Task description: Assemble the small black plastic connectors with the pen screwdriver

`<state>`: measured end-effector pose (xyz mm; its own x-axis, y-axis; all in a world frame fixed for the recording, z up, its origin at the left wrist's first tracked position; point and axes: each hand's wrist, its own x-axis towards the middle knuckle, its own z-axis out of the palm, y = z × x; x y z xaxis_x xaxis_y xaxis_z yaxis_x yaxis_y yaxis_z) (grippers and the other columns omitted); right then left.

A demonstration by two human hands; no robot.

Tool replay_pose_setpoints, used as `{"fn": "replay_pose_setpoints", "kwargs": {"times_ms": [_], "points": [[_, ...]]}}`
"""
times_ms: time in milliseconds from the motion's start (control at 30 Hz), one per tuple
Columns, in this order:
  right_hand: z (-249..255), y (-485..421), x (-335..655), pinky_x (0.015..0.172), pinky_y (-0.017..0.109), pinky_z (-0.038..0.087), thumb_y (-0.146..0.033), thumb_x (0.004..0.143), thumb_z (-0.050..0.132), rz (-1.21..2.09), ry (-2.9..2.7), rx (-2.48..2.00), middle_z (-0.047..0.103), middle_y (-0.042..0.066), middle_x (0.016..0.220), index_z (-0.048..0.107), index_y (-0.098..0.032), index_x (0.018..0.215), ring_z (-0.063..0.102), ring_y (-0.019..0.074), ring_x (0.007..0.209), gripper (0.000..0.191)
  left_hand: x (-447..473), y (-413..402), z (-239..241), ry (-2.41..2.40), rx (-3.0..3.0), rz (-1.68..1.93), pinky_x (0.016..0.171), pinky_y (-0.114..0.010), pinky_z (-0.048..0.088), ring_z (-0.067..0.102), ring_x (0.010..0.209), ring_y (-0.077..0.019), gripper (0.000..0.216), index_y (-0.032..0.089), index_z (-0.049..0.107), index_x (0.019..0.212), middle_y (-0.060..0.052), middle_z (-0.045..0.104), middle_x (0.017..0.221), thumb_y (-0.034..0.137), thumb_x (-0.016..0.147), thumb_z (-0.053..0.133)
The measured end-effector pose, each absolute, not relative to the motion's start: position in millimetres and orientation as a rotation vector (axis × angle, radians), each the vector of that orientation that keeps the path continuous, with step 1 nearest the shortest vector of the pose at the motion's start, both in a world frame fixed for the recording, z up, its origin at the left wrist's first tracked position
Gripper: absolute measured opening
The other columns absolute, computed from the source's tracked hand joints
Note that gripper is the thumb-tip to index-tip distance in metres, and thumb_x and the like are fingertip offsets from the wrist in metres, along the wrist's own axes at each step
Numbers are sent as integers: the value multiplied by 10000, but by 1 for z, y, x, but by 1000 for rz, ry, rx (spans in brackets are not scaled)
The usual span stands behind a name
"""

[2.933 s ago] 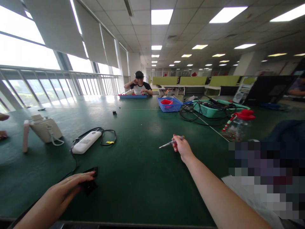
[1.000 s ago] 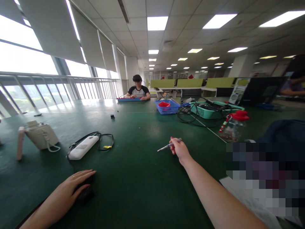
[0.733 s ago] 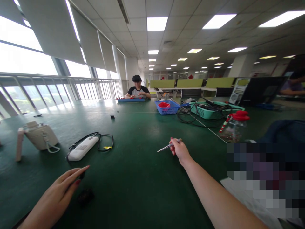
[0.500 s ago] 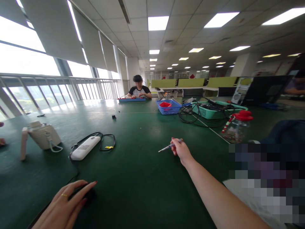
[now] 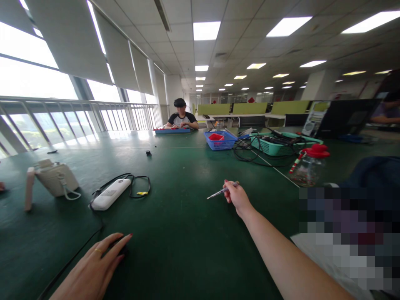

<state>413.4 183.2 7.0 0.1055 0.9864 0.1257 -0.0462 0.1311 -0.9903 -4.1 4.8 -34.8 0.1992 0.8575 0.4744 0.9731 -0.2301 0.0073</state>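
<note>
My right hand is stretched out over the green table, fingers pinched on a thin silver screwdriver whose tip points left. Near the front edge my left hand lies palm down with fingers stretched over a small black object, most of it hidden under the fingers. A black cable runs from beside that hand toward a white rectangular device.
A cream desk phone stands at the left. A blue basket, a teal basket with cables and a clear jar with a red lid stand at the right. Another person sits at the far end.
My left hand lifted off the small black object, then came back down onto it nearer the front edge. The right hand with the screwdriver has stayed almost still.
</note>
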Motion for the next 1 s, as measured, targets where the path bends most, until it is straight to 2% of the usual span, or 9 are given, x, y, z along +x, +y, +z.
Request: {"fn": "replay_pose_setpoints", "kwargs": {"times_ms": [300, 633, 833, 1000], "points": [[11, 180, 413, 369, 195, 324, -457, 857, 586, 1069, -1163, -1137, 511, -35, 491, 567, -180, 672, 425, 75, 387, 333, 9, 11, -24, -1769, -2138, -610, 965, -373, 551, 668, 1075, -254, 436, 299, 659, 1253, -45, 686, 1226, 475, 896, 479], [6, 184, 414, 368, 195, 320, -478, 847, 592, 1063, -1167, -1128, 508, -41, 480, 570, -179, 680, 426, 72, 377, 343, 1, 13, -39, -1842, -2120, -631, 955, -394, 565, 699, 1034, -271, 420, 274, 718, 1147, -50, 713, 1200, 489, 861, 498], [7, 184, 414, 368, 190, 312, -457, 857, 577, 1054, -1165, -1130, 503, -41, 477, 563, -178, 676, 418, 69, 372, 333, 1, 9, -37, -1924, -2088, -710, 915, -371, 583, 696, 1054, -256, 453, 289, 640, 1259, -40, 661, 1290, 479, 873, 500], [8, 183, 413, 371, 187, 312, -431, 868, 570, 1061, -1156, -1132, 503, -38, 482, 564, -176, 682, 417, 69, 376, 315, 1, 8, -39, -1945, -2064, -712, 925, -386, 577, 688, 1068, -259, 450, 291, 637, 1253, -46, 636, 1310, 501, 881, 492]]}}
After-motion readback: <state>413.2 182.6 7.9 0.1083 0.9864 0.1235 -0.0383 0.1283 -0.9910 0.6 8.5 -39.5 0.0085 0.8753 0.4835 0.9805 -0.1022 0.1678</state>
